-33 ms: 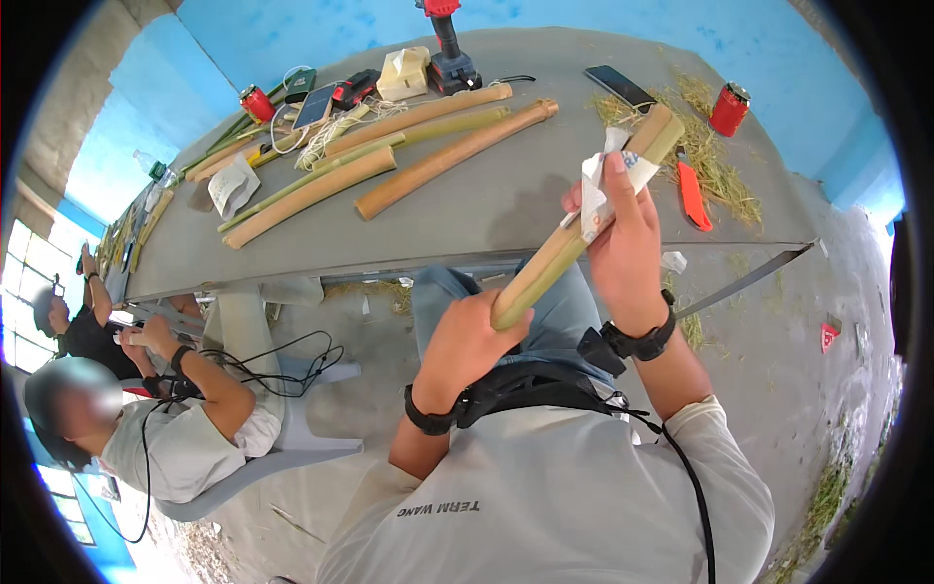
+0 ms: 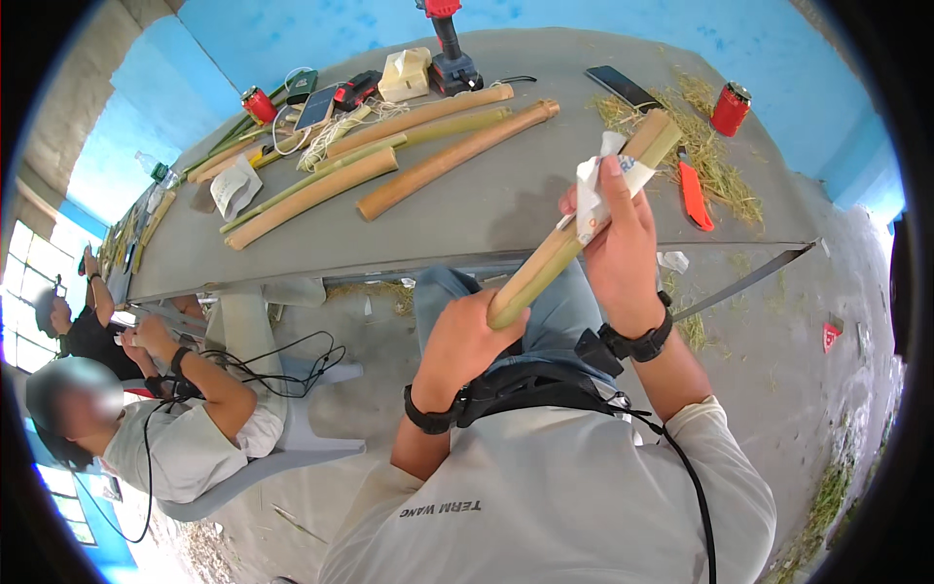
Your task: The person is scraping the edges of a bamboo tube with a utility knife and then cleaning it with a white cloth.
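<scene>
A split length of bamboo (image 2: 541, 280) slants in front of me, its near end low above my lap and its far end over the table. My left hand (image 2: 465, 341) is closed round the near end. Farther up, my right hand (image 2: 623, 248) pinches a folded white printed sheet (image 2: 590, 200) against the bamboo, thumb on top. The sheet wraps partly round the stick below its far end; its other face is hidden. An orange-handled knife (image 2: 693, 195) lies on the table right of the bamboo's far end.
On the grey table (image 2: 467, 219) lie several bamboo pieces (image 2: 457, 161), a white paper (image 2: 234, 187), a phone (image 2: 623, 88), a drill (image 2: 448, 49), a red can (image 2: 731, 109) and bamboo shavings (image 2: 725, 180). At left, a co-worker (image 2: 185, 428) sits on a grey chair with cables (image 2: 292, 370) alongside.
My hands, the bamboo and the white sheet have shifted very slightly left and toward me. Both grips are the same.
</scene>
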Demonstrator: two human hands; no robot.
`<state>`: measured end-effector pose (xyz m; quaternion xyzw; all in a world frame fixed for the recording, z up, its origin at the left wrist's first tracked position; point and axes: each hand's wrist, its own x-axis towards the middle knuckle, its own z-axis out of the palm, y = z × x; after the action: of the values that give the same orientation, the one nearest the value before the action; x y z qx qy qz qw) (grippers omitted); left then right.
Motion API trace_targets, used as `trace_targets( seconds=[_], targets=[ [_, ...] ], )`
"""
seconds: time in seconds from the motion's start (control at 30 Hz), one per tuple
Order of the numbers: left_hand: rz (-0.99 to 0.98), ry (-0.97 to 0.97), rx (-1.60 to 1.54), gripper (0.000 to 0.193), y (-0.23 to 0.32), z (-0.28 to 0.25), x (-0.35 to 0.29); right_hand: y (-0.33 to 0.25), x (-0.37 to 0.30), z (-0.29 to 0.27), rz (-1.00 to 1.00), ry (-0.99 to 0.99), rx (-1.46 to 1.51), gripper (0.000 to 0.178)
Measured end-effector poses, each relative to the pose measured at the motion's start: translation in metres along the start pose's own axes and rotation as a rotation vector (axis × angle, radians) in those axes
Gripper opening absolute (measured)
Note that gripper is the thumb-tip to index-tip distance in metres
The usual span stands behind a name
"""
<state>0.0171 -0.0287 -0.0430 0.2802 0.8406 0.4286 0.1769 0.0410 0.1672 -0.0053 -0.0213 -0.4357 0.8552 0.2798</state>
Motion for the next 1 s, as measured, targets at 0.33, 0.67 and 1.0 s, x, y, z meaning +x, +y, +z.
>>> trace_targets(
  seconds=[0.33,0.67,1.0],
  targets=[
    [0.018,-0.130,-0.197,0.027,0.002,-0.010,0.004,0.013,-0.005,0.016,0.136,-0.035,-0.002,0.027],
    [0.013,-0.389,-0.380,0.026,0.000,-0.002,0.002,-0.062,0.008,-0.005,-0.048,-0.008,0.013,0.027],
    [0.055,0.078,-0.120,0.035,0.017,0.018,0.000,0.026,-0.019,0.011,0.105,-0.007,-0.146,0.036]
  ],
)
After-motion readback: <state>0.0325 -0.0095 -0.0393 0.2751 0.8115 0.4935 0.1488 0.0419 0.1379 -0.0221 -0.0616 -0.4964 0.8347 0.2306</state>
